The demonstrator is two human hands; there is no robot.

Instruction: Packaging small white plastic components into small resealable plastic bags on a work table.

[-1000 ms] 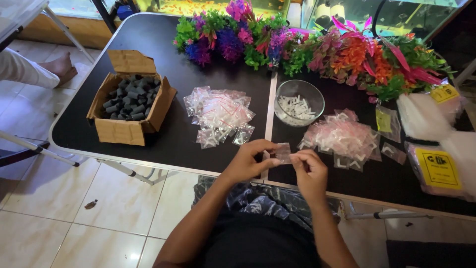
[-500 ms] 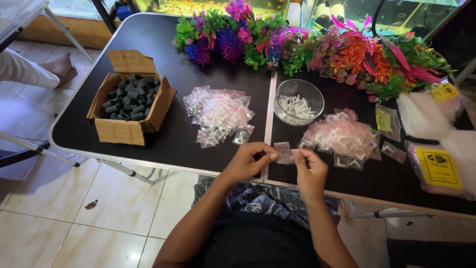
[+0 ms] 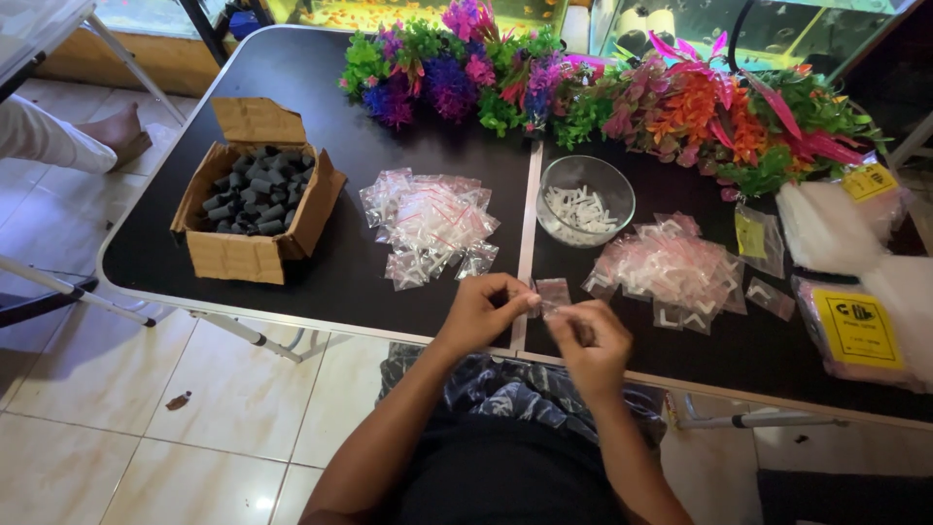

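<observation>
Small clear plastic bag (image 3: pixel 552 295) with a reddish strip, pinched by its left and right edges between left hand (image 3: pixel 483 313) and right hand (image 3: pixel 593 342), held roughly flat just above the near edge of the black counter (image 3: pixel 330 272), at its centre seam.

1. The left hand (image 3: pixel 483 313) is bare: no glove, ring or watch shows on it, and the forearm below it, running toward 7 o'clock, is uncovered to the frame edge.
2. The right hand (image 3: pixel 590 342) is likewise bare, its forearm unsleeved toward 5 o'clock.
3. A plain black fabric top (image 3: pixel 505 476) covers the torso at 6 o'clock; no sleeve of it reaches the forearms.
4. A dark blue patterned cloth garment with pale grey blotches (image 3: pixel 510 397) covers the lap, just above the black top, between the two forearms.
</observation>
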